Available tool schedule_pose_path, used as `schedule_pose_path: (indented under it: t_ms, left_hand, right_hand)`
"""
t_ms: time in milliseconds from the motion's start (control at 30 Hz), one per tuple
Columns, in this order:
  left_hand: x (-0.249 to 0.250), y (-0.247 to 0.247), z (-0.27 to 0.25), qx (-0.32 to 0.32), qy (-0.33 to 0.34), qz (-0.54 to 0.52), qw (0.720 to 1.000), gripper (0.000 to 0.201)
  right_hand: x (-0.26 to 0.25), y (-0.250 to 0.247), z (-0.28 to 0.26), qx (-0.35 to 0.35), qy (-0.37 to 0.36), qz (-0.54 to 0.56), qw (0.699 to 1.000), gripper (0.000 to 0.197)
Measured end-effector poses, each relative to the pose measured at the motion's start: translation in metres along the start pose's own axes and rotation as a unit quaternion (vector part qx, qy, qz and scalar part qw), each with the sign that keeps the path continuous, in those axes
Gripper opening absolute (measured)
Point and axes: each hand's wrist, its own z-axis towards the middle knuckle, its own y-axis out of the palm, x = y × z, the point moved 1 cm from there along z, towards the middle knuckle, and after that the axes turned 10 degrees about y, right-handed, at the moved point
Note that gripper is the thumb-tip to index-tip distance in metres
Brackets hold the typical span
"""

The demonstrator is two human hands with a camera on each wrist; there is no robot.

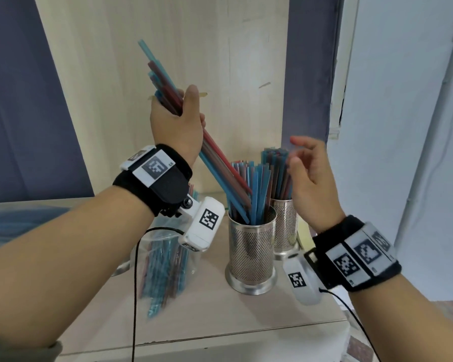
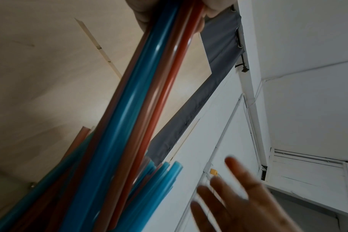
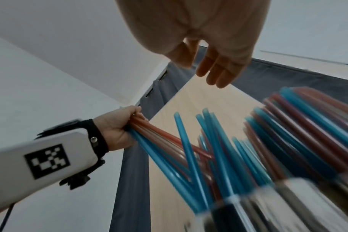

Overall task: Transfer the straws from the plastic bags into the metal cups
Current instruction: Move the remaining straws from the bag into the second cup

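The left hand [image 1: 177, 118] was wrapped tight around a bunch of long blue and red plastic straws [image 1: 165, 84], with its fingers clamped on the middle of the bunch. The bunch was tilted, and its low ends were already poking into the near shiny metal cup with little holes [image 1: 251, 254], which stood near the right edge of the pale wooden worktop [image 1: 220, 317]. So the step looked like dropping this bunch into that cup. The right hand [image 1: 311, 176] held nothing, and its fingers were apart and loose, up beside the straw tops of the far metal cup [image 1: 285, 226], which stood just behind and to the right of the near one. Next, the left hand would probably need to stand the bunch up straight and let go, while the right hand could steady the straws so none tipped out. Both cups were already packed, so new straws had little room to slide in. The cups stood near the right edge, so a hard push might knock one off. A clear plastic bag with more blue and red straws [image 1: 165, 267] lay on the worktop to the left, under the left wrist. There was open room above the cups.
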Motion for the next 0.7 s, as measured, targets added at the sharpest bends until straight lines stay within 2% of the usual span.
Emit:
schedule_pose_path:
  t_ms: [67,100,167,267,333,467,567,700]
  left_hand:
    - [-0.002,0.004,-0.002,0.002,-0.004,-0.009,1.000,0.019]
    - [-0.004,0.005,-0.004,0.003,-0.006,-0.009,1.000,0.019]
    - [-0.009,0.008,-0.007,0.004,-0.015,-0.005,1.000,0.018]
    - [-0.021,0.009,-0.016,-0.003,-0.033,0.007,0.999,0.020]
    - [-0.028,0.009,-0.024,-0.026,-0.041,0.022,0.999,0.020]
    - [-0.042,0.005,-0.040,-0.083,-0.036,0.066,0.994,0.017]
    - [-0.052,0.001,-0.046,-0.115,-0.020,0.121,0.986,0.014]
    - [-0.065,-0.006,-0.049,-0.167,-0.009,0.182,0.969,0.011]
  right_hand:
    - [0.019,-0.007,-0.011,0.057,0.063,-0.023,0.996,0.017]
    - [0.030,-0.007,-0.018,0.063,0.108,-0.042,0.991,0.018]
    - [0.043,-0.004,-0.032,0.025,0.177,-0.056,0.982,0.024]
    - [0.048,0.007,-0.048,-0.085,0.235,-0.040,0.967,0.037]
    - [0.052,0.015,-0.052,-0.128,0.225,-0.058,0.964,0.056]
    - [0.065,0.025,-0.052,-0.123,0.196,-0.065,0.971,0.094]
    - [0.075,0.030,-0.051,-0.127,0.193,-0.039,0.972,0.098]
    - [0.091,0.035,-0.048,-0.130,0.186,-0.081,0.971,0.107]
